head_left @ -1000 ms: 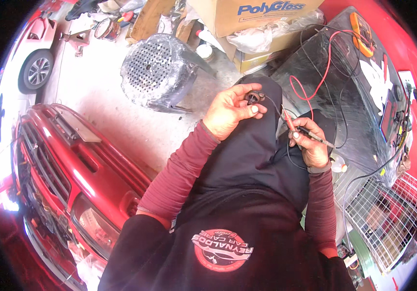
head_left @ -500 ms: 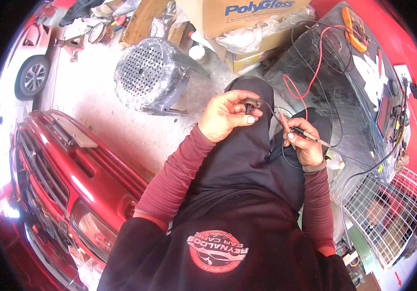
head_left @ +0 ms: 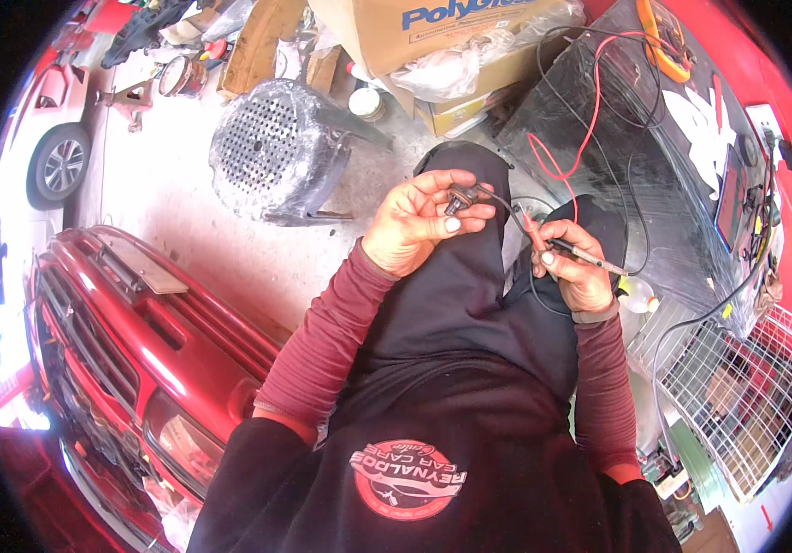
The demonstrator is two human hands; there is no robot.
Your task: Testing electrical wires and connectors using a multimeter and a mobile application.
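Note:
Between the thumb and fingers of my left hand (head_left: 407,223) is a small dark plug connector (head_left: 461,199), with a thin black cable running off it toward the right. My right hand (head_left: 582,269) is closed around two test probes: a red probe (head_left: 534,234) pointing up and left, and a black probe (head_left: 590,255) lying across the fingers. The red tip is close to the cable; whether they touch I cannot tell. Red and black leads loop up from the probes to an orange multimeter (head_left: 664,44) on the dark surface at the far right. Both hands are above my lap.
A dusty black plastic stool (head_left: 271,152) stands ahead on the left. A red car bumper (head_left: 161,327) lies to my left. Cardboard boxes (head_left: 368,37) are stacked ahead. At right are a plastic-covered dark bench (head_left: 590,111) and a white wire basket (head_left: 737,405).
My left hand has turned slightly and shows more of the plug connector. The right hand keeps its grip on both probes. The whole view has shifted a little.

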